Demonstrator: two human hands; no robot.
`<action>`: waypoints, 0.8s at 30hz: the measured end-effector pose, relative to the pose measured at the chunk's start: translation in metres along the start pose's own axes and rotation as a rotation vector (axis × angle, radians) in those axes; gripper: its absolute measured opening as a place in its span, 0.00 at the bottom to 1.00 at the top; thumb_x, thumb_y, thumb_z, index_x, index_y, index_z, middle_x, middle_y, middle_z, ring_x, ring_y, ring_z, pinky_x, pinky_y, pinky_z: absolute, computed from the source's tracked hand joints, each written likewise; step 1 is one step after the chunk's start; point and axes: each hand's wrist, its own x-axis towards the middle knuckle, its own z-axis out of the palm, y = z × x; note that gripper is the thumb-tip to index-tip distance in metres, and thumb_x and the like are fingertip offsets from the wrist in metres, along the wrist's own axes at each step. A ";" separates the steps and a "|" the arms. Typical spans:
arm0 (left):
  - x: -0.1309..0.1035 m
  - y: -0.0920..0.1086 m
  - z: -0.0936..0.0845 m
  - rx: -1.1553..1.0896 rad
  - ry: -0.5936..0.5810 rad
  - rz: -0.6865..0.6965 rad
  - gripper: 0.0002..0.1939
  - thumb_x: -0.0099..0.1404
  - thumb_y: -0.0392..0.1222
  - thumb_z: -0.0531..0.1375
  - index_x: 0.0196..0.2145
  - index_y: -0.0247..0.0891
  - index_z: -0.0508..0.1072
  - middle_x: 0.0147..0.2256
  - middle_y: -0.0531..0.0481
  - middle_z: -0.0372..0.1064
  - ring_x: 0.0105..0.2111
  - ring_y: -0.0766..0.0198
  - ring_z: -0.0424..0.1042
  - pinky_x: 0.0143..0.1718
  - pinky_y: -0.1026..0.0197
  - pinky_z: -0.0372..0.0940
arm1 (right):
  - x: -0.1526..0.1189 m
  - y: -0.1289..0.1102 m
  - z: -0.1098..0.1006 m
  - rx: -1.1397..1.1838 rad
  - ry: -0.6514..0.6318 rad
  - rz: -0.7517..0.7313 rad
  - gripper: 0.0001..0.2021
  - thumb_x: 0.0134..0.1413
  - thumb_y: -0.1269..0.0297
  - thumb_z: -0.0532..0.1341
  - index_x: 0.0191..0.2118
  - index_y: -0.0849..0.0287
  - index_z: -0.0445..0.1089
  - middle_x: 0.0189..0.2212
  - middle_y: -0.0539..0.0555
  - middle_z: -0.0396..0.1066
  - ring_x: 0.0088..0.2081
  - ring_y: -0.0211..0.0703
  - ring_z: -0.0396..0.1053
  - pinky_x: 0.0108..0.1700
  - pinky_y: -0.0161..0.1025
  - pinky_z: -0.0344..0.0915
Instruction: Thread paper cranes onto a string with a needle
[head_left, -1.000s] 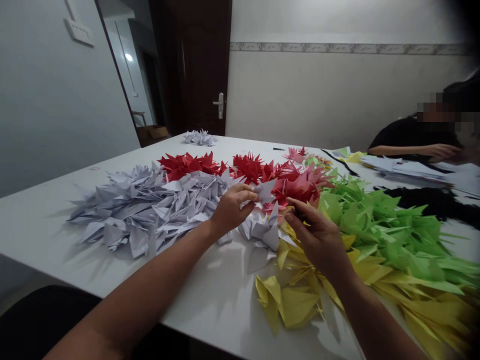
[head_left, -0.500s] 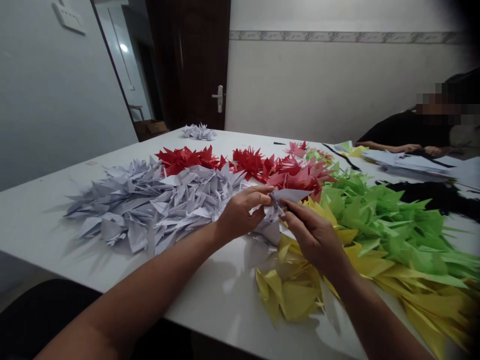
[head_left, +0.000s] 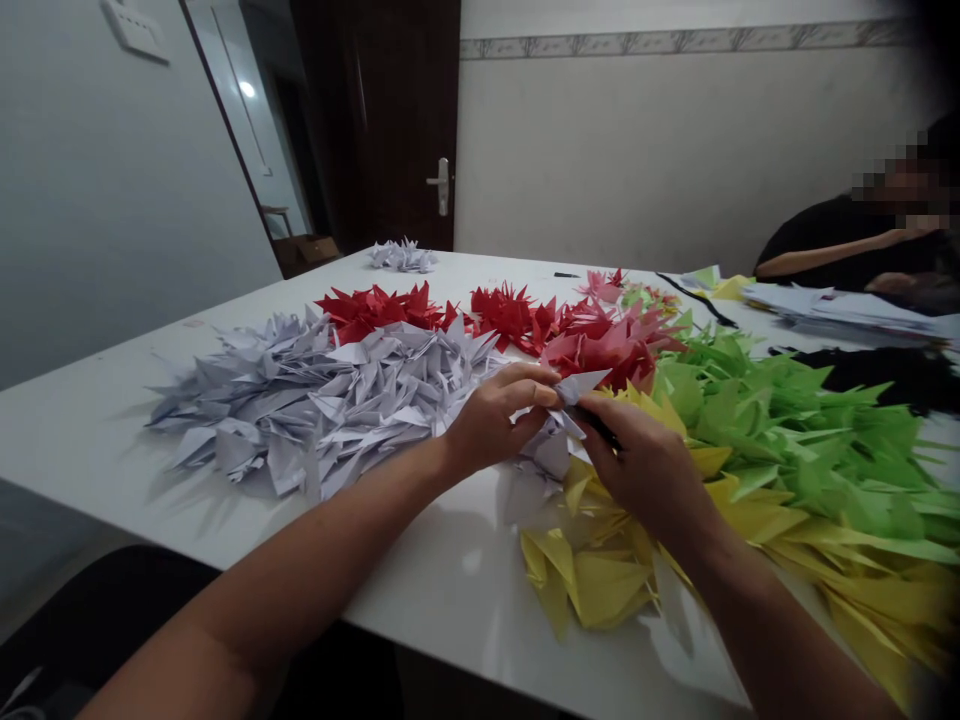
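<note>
Between my two hands is a small white folded paper crane [head_left: 586,384], one pointed end sticking out to the upper right. My left hand [head_left: 495,415] pinches it from the left; a ring shows on one finger. My right hand [head_left: 649,465] is closed around a thin dark tool [head_left: 598,424], whose kind I cannot make out, with its fingertips close against the crane. A heap of white paper cranes [head_left: 382,390] spreads beside my left hand. Yellow folded papers [head_left: 600,585] lie beneath and around my right hand.
Red cranes [head_left: 382,308], pink ones [head_left: 592,350] and a green pile [head_left: 802,420] cover the white table [head_left: 420,580]. Black strands [head_left: 862,375] lie at the right, near stacked paper sheets [head_left: 832,302]. Another person [head_left: 817,240] sits across the far right.
The crane has turned a little between my hands, and my fingers have closed nearer around it. The view has shifted slightly. Across the table, the other person has raised a hand toward the head.
</note>
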 end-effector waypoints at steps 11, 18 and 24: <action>-0.001 0.000 0.007 -0.225 0.089 -0.311 0.02 0.59 0.36 0.59 0.31 0.37 0.72 0.39 0.44 0.74 0.38 0.63 0.73 0.35 0.62 0.68 | -0.001 0.001 0.002 -0.031 0.013 0.013 0.12 0.59 0.65 0.52 0.43 0.58 0.70 0.37 0.58 0.76 0.37 0.48 0.73 0.39 0.43 0.68; 0.007 0.000 0.010 -0.874 0.310 -0.855 0.16 0.50 0.48 0.66 0.27 0.36 0.65 0.23 0.56 0.69 0.22 0.71 0.69 0.22 0.70 0.61 | 0.000 -0.003 0.002 0.139 0.031 0.086 0.12 0.57 0.63 0.57 0.45 0.58 0.70 0.40 0.58 0.76 0.39 0.46 0.74 0.42 0.42 0.70; 0.008 0.007 0.009 -0.892 0.209 -0.871 0.17 0.48 0.48 0.67 0.27 0.36 0.65 0.22 0.55 0.69 0.24 0.69 0.71 0.23 0.70 0.61 | -0.001 -0.004 0.002 0.129 0.007 0.093 0.10 0.56 0.64 0.57 0.43 0.57 0.71 0.38 0.56 0.76 0.37 0.46 0.75 0.40 0.42 0.70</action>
